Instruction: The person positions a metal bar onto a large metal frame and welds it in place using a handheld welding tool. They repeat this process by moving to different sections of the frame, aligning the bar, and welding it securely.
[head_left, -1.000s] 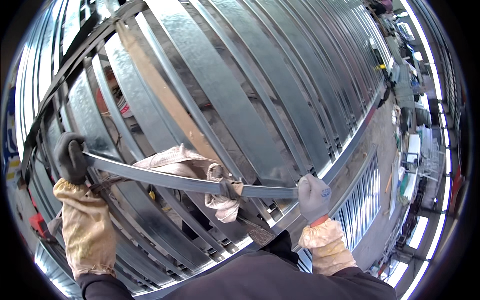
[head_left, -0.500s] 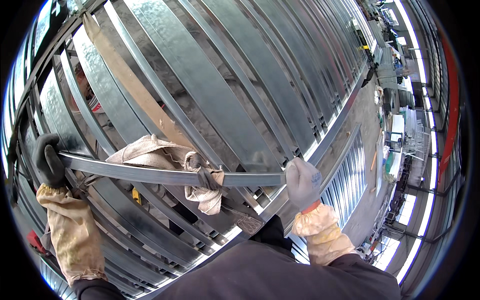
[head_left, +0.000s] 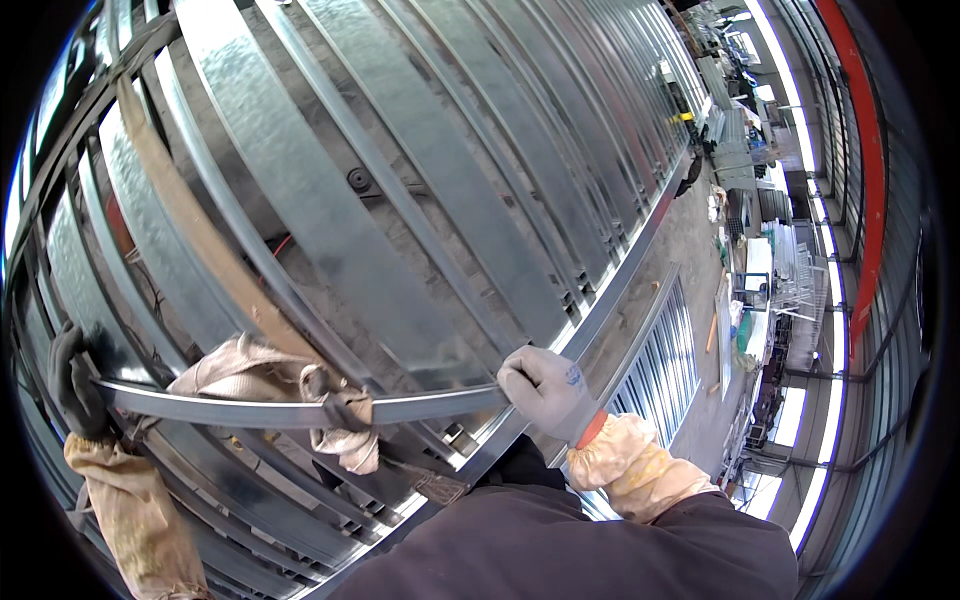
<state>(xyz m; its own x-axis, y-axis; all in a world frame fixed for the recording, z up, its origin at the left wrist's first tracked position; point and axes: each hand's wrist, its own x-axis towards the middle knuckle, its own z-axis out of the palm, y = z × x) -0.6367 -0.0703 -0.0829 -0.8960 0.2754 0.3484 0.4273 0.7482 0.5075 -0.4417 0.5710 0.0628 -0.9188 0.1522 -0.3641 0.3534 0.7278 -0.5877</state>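
Note:
A long grey metal bar (head_left: pixel 225 409) lies crosswise in front of me, its two ends in my hands. At its left end my left hand (head_left: pixel 77 390), in a dark glove, is closed on it. My right hand (head_left: pixel 545 393), in a light grey glove, grips the other end with fingers curled. A beige woven cloth (head_left: pixel 240 368) is bunched at the bar, and part of it is wrapped around the bar and hangs below. Beneath are the slats of a large galvanized metal frame (head_left: pixel 400 345). Both forearms wear stained cream sleeve covers.
A brown strip (head_left: pixel 185 215) runs across the slats at left. The frame's long edge rail (head_left: pixel 610 290) passes close to my body. Beyond it, a smaller slatted panel (head_left: pixel 650 365) lies on the floor. Stacked materials and racks (head_left: pixel 795 285) stand farther right.
The bar, with both hands on it and the cloth around it, has shifted left and slightly down in view. The frame and background have also shifted left as the view turned.

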